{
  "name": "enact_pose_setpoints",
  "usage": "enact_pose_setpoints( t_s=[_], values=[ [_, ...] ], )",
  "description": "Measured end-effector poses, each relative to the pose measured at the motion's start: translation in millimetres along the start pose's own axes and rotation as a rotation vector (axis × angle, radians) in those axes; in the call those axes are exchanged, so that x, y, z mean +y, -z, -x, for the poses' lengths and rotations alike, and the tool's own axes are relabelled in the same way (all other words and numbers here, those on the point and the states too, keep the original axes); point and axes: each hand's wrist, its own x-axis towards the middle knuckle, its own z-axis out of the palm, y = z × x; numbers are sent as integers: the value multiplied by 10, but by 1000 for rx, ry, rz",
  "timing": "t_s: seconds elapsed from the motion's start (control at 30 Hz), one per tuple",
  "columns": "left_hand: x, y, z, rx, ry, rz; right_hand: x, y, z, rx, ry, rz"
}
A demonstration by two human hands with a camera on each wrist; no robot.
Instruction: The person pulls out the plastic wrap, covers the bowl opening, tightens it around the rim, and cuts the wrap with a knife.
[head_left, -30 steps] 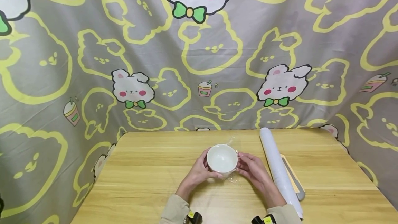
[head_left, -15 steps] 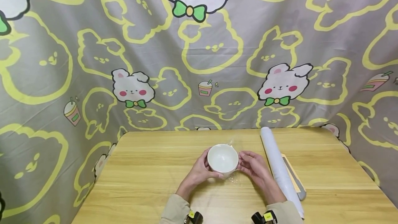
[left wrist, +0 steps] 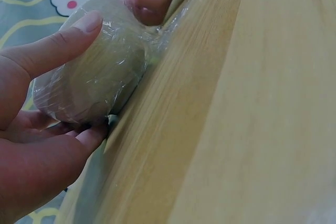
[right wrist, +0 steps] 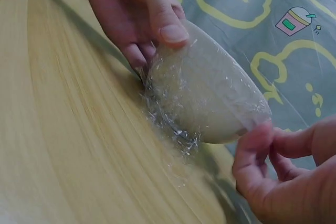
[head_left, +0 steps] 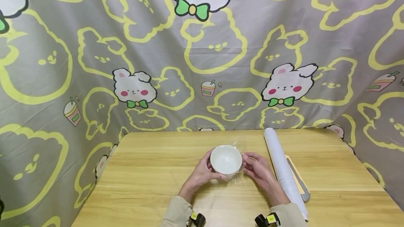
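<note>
A small white bowl (head_left: 226,160) is held just over the wooden table, its hollow facing up toward the head camera. Clear cling film (right wrist: 181,98) clings to its outside in wrinkles, and loose crumpled film bunches near the base. My left hand (head_left: 203,171) grips the bowl from the left, thumb along the near side and fingers beneath, as the left wrist view shows. At the opposite side, my right hand (head_left: 257,169) pinches film at the rim between thumb and curled fingers (right wrist: 252,150). The bowl hides part of the left fingers in the head view.
A long pale roll (head_left: 282,171) lies on the table (head_left: 151,171) beside the right forearm. Partly under it is a grey and orange flat tool (head_left: 298,178). A printed cartoon curtain (head_left: 176,55) hangs along the table's back and sides.
The right fingers have shifted slightly rightward at the bowl's rim, with the film in them. The left hand and bowl have barely moved.
</note>
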Motion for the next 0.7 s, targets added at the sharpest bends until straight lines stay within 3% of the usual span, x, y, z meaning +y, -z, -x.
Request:
enact_pose_setpoints(
  t_s=[0.13,0.33,0.47,0.7],
  values=[
    [-7,-2,5,3,-3,-3,-16,23,37,-9,-44,9],
    [2,1,13,7,-10,-1,-78,27,109,-96,-42,137],
    [15,7,17,5,-18,3,-94,26,128,-162,-29,87],
    [10,8,9,-1,-14,1,-61,43,118,-187,-32,61]
  ],
)
